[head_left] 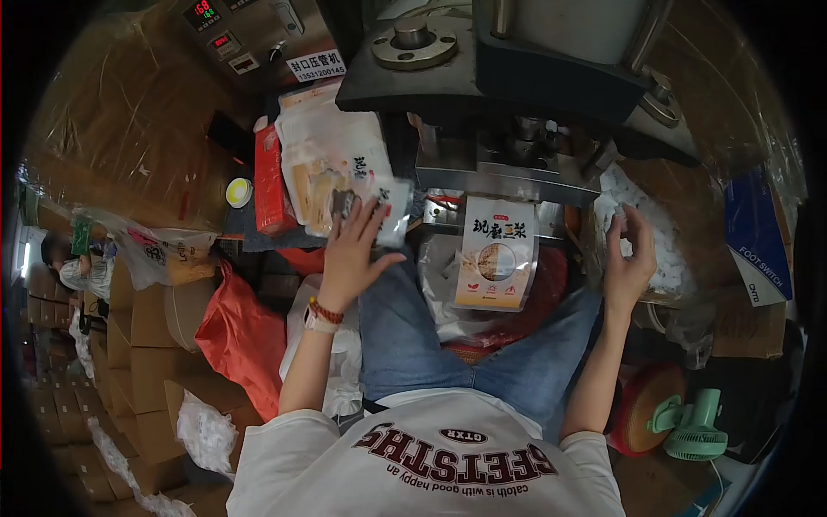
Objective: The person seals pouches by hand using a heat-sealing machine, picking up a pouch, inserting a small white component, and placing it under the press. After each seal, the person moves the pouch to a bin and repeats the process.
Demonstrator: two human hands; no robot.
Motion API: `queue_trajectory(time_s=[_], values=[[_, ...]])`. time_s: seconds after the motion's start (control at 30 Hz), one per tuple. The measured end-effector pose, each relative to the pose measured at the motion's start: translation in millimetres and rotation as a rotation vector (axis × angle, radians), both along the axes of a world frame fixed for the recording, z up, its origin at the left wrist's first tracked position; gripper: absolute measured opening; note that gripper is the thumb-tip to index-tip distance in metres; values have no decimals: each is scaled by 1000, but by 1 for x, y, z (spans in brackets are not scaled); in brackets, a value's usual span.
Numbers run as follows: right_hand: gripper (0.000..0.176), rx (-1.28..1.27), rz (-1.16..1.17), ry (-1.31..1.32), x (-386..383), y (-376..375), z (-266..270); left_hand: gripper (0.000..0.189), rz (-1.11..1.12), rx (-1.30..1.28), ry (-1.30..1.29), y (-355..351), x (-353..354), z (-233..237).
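My left hand point(351, 248) lies with spread fingers on the top pouch point(395, 226) of a pile of printed pouches point(323, 129), left of the press. That pouch sits askew at the pile's right edge. In front of me, a white and tan pouch point(498, 250) with a round window hangs upright at the press's lower jaw point(508, 179). Its upper edge meets the metal there. My right hand point(631, 258) is raised beside a heap of small white plastic pieces point(659, 246), thumb and fingertips pinched together. What they hold is too small to make out.
A control box point(258, 39) with lit displays stands at the back left. A red box point(272, 181) and a round yellow-white container point(239, 193) flank the pile. To the right are a blue carton point(758, 237) and a green fan point(696, 424). Another person point(86, 271) is far left.
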State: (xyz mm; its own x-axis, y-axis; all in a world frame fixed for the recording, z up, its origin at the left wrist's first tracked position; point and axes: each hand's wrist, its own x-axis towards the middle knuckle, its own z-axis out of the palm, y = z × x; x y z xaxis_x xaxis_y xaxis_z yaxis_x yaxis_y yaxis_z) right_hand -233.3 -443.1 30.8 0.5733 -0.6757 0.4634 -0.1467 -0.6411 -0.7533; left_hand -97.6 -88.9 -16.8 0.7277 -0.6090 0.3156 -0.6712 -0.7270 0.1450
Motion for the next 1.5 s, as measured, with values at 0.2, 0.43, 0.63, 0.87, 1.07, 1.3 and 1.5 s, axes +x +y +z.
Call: queue_trajectory(time_s=[0.2, 0.43, 0.63, 0.87, 1.07, 1.3, 1.5], values=[[26, -102, 556, -175, -15, 83, 50, 48, 37, -517, 275, -4, -38, 14], [31, -488, 913, -82, -6, 114, 48, 46, -257, -470, 54, -37, -69, 73], [39, -125, 907, -41, -11, 96, 49, 20, -399, -719, 537, -60, -77, 56], [26, -168, 305, 45, -22, 32, 62, 28, 1, -1197, 1589, -120, -42, 26], [28, -593, 14, 364, 12, -24, -13, 27, -11, -1279, 1654, -139, -24, 24], [22, -559, 17, 327, 3, -26, -17, 42, 100, -778, 729, -80, 14, 24], [19, -245, 13, 210, 8, -18, -7, 55, -50, -89, -38, -2, -11, 3]])
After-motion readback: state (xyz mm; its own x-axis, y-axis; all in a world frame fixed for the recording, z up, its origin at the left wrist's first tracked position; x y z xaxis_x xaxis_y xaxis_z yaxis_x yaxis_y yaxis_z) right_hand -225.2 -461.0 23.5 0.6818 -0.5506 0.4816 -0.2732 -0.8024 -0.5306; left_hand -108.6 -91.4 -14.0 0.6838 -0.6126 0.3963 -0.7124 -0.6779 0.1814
